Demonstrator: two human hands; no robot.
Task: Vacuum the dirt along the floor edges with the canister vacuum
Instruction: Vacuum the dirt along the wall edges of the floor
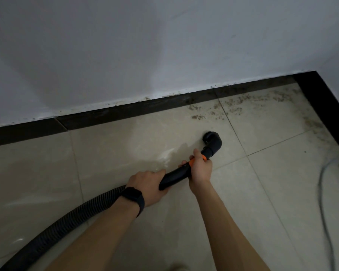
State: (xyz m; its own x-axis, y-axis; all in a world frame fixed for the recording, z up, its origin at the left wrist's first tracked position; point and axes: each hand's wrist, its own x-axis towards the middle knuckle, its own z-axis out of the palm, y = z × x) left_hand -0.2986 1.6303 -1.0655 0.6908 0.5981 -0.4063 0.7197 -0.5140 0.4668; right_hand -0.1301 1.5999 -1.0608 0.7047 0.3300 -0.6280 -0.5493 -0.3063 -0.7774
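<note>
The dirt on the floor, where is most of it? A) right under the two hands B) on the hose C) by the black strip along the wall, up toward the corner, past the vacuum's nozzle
C: the brown dirt lies by the black baseboard toward the corner, beyond the nozzle; the tile under the left hand and right hand looks clean.

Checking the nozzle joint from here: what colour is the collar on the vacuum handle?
Orange. The collar sits under the right hand; the head view shows it.
</note>
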